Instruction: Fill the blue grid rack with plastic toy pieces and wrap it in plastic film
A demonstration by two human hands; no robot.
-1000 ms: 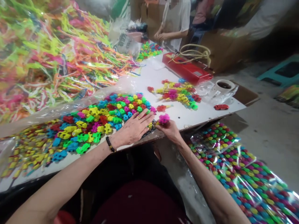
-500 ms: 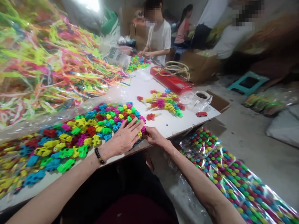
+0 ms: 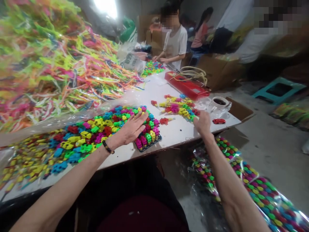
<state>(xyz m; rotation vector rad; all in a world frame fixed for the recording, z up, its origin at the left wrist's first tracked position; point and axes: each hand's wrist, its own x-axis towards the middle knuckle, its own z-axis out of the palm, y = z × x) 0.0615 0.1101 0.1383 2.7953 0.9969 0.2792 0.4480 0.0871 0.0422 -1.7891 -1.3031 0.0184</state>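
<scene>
Here's the dark tray (image 3: 145, 149) packed with pink, green and yellow toy cars (image 3: 148, 138), sitting at the near edge of the tabletop (image 3: 173, 135). The left hand (image 3: 129, 128) hovers just beside it over the big heap of cars (image 3: 91, 133), palm down, grip spread wide. Across to the right, the right hand (image 3: 202, 124) is at the end of a smaller pile (image 3: 178, 108), fingers bunched, grip narrow; whether it holds anything, I can't tell. Beyond, a red box (image 3: 187, 88) under a coiled cable, a cup of dark drink (image 3: 219, 102), and a co-worker (image 3: 175, 45) with both hands at another pile. Clear bags of cars (image 3: 260, 199) lie on the floor.
</scene>
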